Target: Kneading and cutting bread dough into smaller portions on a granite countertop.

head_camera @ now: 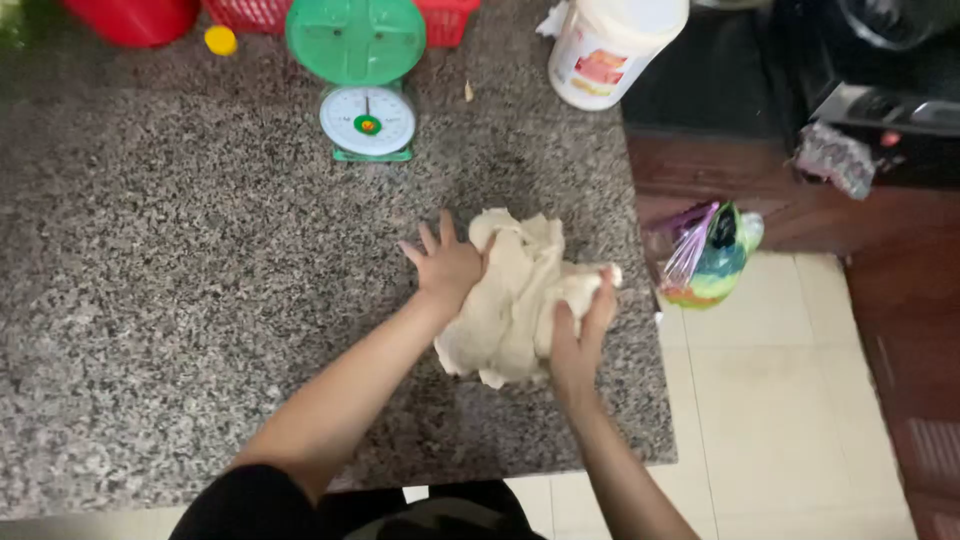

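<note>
My right hand grips the near right edge of the dough, fingers curled up around its side. The dough lies between my hands on the counter, close to its right edge: a pale, lumpy, folded mass with a ragged outline. My left hand presses flat on the dough's left side, fingers spread and pointing far, forearm stretched out from the near left. The counter is speckled grey granite. Farther off stands a green scale with a round pan and a white dial, and to its right a white tub.
</note>
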